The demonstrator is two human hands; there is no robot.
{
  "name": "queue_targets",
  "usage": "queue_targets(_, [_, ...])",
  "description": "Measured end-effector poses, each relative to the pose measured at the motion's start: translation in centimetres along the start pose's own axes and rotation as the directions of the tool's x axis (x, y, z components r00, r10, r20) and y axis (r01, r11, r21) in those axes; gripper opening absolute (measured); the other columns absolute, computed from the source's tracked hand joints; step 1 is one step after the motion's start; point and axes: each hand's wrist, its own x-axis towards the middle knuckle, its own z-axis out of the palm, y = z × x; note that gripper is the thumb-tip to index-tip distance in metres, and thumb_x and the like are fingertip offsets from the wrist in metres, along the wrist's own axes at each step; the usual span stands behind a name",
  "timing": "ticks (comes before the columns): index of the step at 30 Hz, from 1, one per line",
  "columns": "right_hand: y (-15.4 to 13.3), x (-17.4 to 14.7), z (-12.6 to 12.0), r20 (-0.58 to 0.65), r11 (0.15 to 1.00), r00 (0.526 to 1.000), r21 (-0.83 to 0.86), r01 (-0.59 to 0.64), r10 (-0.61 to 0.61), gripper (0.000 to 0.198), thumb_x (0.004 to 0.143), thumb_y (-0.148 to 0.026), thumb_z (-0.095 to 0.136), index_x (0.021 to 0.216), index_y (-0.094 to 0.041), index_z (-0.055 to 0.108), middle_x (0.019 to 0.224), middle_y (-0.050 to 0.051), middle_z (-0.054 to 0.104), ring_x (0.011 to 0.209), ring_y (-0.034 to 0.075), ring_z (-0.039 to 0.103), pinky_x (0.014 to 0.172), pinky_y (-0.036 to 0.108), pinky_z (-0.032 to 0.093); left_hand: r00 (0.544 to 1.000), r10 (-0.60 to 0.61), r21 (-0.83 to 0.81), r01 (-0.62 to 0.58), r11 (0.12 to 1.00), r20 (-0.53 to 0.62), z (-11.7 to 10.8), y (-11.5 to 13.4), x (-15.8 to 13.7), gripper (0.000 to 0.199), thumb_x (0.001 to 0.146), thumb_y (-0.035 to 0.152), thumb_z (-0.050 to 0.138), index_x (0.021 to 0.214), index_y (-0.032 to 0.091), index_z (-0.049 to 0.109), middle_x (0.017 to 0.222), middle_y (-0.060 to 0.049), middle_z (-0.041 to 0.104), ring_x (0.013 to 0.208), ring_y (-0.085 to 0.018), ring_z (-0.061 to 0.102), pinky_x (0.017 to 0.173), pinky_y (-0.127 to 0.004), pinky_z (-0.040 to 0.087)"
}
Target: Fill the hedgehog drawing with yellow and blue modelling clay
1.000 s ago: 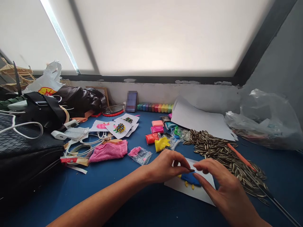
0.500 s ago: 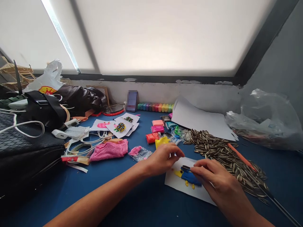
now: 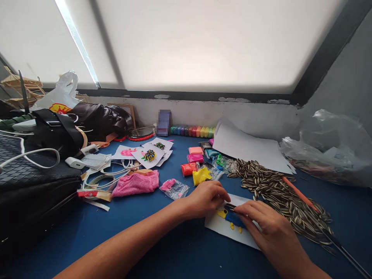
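A blue clay figure [image 3: 235,221] with a yellow head and yellow feet lies on a white paper card [image 3: 213,224]. Dark striped sunflower seeds [image 3: 230,207] sit along its top edge. My right hand [image 3: 266,223] is closed in a pinch at the end of a seed, over the figure's back. Curled over the card's upper left, my left hand [image 3: 207,198] has its fingertips close to the seeds; whatever lies between them is hidden. The right hand covers the figure's right end.
A heap of sunflower seeds [image 3: 279,193] spreads on the right, with an orange-handled tool [image 3: 300,195] across it. Yellow clay [image 3: 202,176] and coloured clay packets [image 3: 195,158] lie beyond my left hand. Finished cards [image 3: 136,157], a pink cloth [image 3: 136,183] and a black bag [image 3: 35,193] occupy the left.
My left hand has come down and right, its fingertips now nearer the seeds. My right hand stays pinched over the figure. The whole view has shifted slightly.
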Motion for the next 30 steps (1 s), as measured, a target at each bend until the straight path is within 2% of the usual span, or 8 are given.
queue_targets(6, [-0.28,0.26,0.24,-0.025,0.999,1.000,-0.038,0.008,-0.009,0.023,0.100,-0.027,0.046,0.088,-0.023,0.066,0.081,0.003,0.069,0.070,0.017,0.065,0.064,0.029,0.054,1.000,-0.008,-0.002,0.008,1.000,0.011,-0.12,0.13,0.02,0.022,0.082,0.004,0.059,0.093,0.013,0.076,0.092,-0.006,0.067,0.081,-0.015,0.061,0.074,-0.023,0.048])
queue_targets(13, [-0.16,0.12,0.50,-0.041,0.999,0.999,-0.050,0.008,-0.010,0.022,0.100,-0.029,0.047,0.090,-0.024,0.066,0.081,0.002,0.070,0.071,0.017,0.066,0.066,0.029,0.053,1.000,-0.007,-0.010,0.007,1.000,0.023,-0.24,0.15,0.08,0.016,0.085,0.011,0.063,0.092,0.016,0.076,0.092,-0.005,0.067,0.082,-0.015,0.062,0.075,-0.024,0.048])
queue_targets(23, [-0.18,0.08,0.52,-0.011,0.995,0.999,-0.096,0.032,-0.033,0.026,0.101,-0.029,0.043,0.088,-0.023,0.066,0.076,0.003,0.067,0.068,0.016,0.064,0.061,0.028,0.051,1.000,0.005,-0.012,-0.004,1.000,0.024,-0.25,0.17,0.19,0.012,0.085,0.015,0.068,0.092,0.014,0.077,0.089,-0.006,0.067,0.081,-0.016,0.063,0.075,-0.023,0.047])
queue_targets(30, [-0.25,0.19,0.49,0.029,0.990,0.999,-0.139,0.033,-0.030,0.027,0.101,-0.024,0.042,0.084,-0.024,0.063,0.073,0.003,0.064,0.066,0.018,0.062,0.058,0.030,0.050,1.000,0.004,-0.010,-0.004,1.000,0.015,-0.29,0.56,0.12,0.013,0.084,0.010,0.067,0.093,0.012,0.078,0.089,-0.006,0.066,0.080,-0.017,0.062,0.074,-0.024,0.047])
